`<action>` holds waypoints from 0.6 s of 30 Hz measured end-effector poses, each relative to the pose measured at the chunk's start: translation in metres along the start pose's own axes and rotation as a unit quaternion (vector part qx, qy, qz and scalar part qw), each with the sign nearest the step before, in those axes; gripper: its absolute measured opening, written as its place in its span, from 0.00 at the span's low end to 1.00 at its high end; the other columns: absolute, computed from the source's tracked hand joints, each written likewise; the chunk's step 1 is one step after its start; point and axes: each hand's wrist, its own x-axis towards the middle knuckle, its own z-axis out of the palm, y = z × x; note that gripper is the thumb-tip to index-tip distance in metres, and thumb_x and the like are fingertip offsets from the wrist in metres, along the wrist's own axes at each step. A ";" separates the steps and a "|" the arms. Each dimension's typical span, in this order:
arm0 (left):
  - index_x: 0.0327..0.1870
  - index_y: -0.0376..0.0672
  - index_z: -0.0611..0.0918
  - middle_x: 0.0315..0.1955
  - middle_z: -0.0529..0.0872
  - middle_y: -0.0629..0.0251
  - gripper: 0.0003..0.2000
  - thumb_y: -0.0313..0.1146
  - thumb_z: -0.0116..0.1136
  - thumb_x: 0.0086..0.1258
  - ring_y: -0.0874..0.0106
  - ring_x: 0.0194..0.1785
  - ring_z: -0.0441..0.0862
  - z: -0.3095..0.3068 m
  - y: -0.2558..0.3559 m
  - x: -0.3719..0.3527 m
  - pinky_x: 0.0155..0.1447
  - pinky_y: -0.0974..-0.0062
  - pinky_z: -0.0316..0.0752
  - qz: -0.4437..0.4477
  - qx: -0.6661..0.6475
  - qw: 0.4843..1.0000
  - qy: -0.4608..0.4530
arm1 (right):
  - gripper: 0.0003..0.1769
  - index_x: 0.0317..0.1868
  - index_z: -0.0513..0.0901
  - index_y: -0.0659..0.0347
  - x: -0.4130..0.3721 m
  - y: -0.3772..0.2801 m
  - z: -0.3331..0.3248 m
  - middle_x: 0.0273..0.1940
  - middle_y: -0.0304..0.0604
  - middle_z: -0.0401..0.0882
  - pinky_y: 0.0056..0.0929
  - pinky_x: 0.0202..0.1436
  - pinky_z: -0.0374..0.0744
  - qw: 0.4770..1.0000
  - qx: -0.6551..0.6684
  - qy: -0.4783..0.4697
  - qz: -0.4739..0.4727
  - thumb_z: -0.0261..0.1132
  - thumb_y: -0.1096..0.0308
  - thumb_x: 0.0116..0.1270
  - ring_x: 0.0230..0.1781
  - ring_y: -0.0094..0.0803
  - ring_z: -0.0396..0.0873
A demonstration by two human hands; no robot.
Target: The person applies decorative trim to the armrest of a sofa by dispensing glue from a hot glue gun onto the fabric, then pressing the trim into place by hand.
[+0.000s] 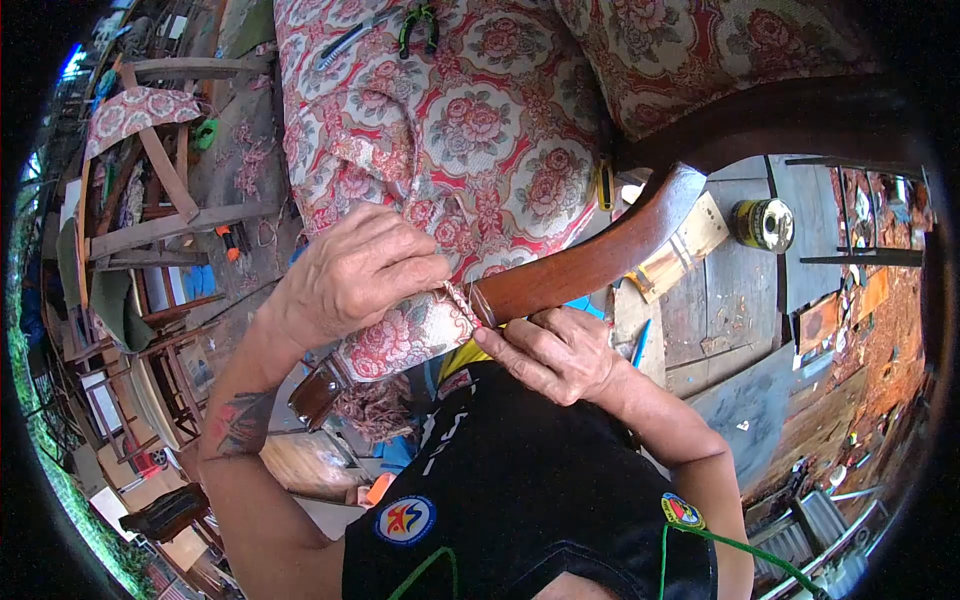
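Observation:
Floral upholstery fabric (385, 345) in red, cream and grey covers the front of a chair arm, below a curved brown wooden armrest (575, 250). My left hand (360, 270) is closed, its fingertips pinching the fabric's edge where it meets the wood. From the other side, my right hand (555, 355) has its fingers bent, the tips pressed on the same edge at its lower corner. A few loose thin strands (483, 303) stick out between the two hands. Floral fabric also covers the seat (520, 120), where a loose strip (375, 155) lies.
Pliers (418, 30) and a cutter knife (350, 42) lie on the seat. A tin can (763, 224) and a blue pen (641, 342) are on the wooden boards to the right. An unfinished chair frame (150, 215) stands at left.

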 end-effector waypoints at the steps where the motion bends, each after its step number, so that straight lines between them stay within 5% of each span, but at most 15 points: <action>1: 0.48 0.44 0.89 0.45 0.87 0.65 0.12 0.26 0.71 0.64 0.61 0.47 0.87 0.001 -0.001 0.000 0.57 0.58 0.80 0.000 0.000 1.000 0.001 | 0.34 0.62 0.93 0.55 0.000 0.000 0.000 0.44 0.32 0.80 0.24 0.30 0.76 1.000 -0.001 -0.001 -0.001 0.70 0.64 0.51 0.32 0.23 0.74; 18: 0.49 0.41 0.90 0.42 0.89 0.63 0.14 0.22 0.70 0.62 0.61 0.48 0.87 0.009 -0.011 0.003 0.56 0.62 0.81 0.020 -0.030 0.999 0.021 | 0.33 0.60 0.94 0.56 0.002 -0.002 0.000 0.43 0.32 0.82 0.24 0.29 0.78 1.000 0.002 0.004 0.009 0.70 0.64 0.49 0.32 0.23 0.76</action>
